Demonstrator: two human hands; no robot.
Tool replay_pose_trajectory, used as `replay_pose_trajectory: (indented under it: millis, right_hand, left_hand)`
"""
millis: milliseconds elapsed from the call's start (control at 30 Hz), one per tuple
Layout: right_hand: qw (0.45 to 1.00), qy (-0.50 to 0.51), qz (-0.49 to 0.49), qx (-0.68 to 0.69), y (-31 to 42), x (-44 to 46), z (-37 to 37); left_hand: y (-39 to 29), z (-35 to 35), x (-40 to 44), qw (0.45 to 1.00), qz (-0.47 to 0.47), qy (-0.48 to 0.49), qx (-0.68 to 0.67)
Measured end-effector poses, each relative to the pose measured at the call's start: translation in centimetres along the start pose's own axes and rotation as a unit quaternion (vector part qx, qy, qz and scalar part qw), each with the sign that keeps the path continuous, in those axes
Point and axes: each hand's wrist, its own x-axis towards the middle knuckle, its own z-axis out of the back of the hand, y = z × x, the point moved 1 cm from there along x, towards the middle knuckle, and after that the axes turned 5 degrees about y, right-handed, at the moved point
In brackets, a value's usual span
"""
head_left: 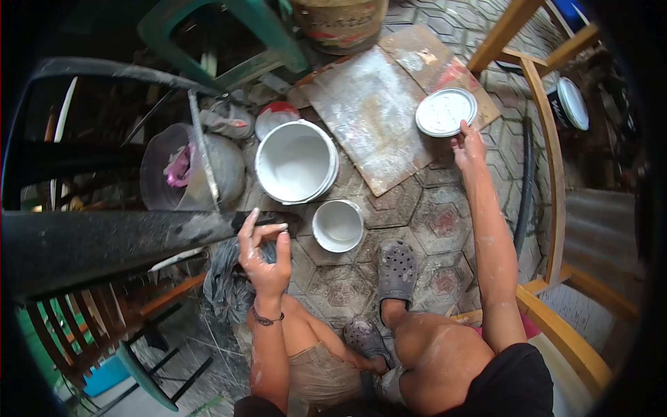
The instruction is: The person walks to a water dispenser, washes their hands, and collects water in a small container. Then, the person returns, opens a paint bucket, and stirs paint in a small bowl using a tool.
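Note:
My right hand (470,147) reaches forward and grips a round white lid (447,112) by its near edge, above the stained board. Whether a container sits beneath the lid cannot be made out. My left hand (265,258) is raised beside a dark beam (139,240), fingers apart and nothing in them, with whitish smears on the fingertips. In front of it on the paving stand a large white bucket (297,161) and a smaller white tub (338,226), both without lids and whitish inside.
A stained board (372,104) lies on the paving. Around me are a green plastic stool (278,59), a labelled bucket (340,24), a translucent bin (226,174) with a pink item (179,167), a wooden frame (552,167) at right, and a lidded container (571,104).

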Motion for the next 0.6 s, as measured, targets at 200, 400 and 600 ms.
replay_pose_trajectory:
  millis: [200,400,600]
  right_hand:
    - [0.908,0.197,0.306,-0.208,1.4,-13.8,-11.4]
    - [0.638,0.416,0.527,-0.377,-2.6,-23.2,-18.3]
    - [0.455,0.484,0.508,-0.549,-7.8,-25.1,-18.3]
  left_hand:
    - [-0.2,0.7,-0.5,1.0,-0.01,0.018,0.015]
    - [-0.4,1.0,-0.5,0.999,0.005,0.028,0.017]
    - [-0.2,1.4,-0.5,0.998,0.023,0.05,0.006]
